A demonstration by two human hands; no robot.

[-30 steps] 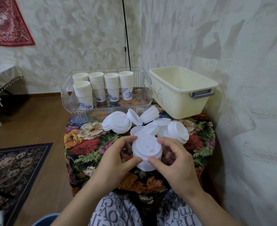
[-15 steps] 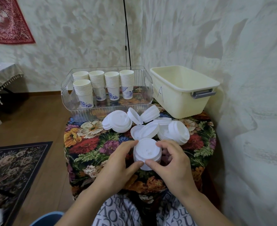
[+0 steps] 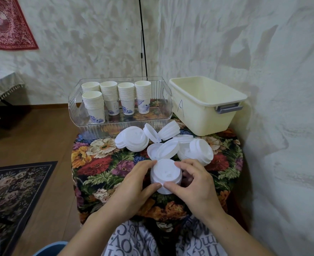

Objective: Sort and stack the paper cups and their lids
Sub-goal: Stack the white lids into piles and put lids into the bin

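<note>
Hands meet in the middle, low over a small table with a flowery cloth. The left hand and the right hand both hold one short stack of white lids. Each hand curls around its own side of the stack, thumb on the near side, fingers on the far side. The top lid faces up and shows its little drink hole.

Just past the fingertips lie more loose lids, some flat, some tipped on their edges, leaning on each other. A bigger pile of lids sits past the left hand. Another pile sits just past the right hand.

Farther away, behind the loose lids, is a clear tray with five stacks of paper cups standing up in it. The cups at the bottom have blue pictures. Past the right hand, beside the tray, stands a cream tub with a grey handle and the letter A on its side.
</note>
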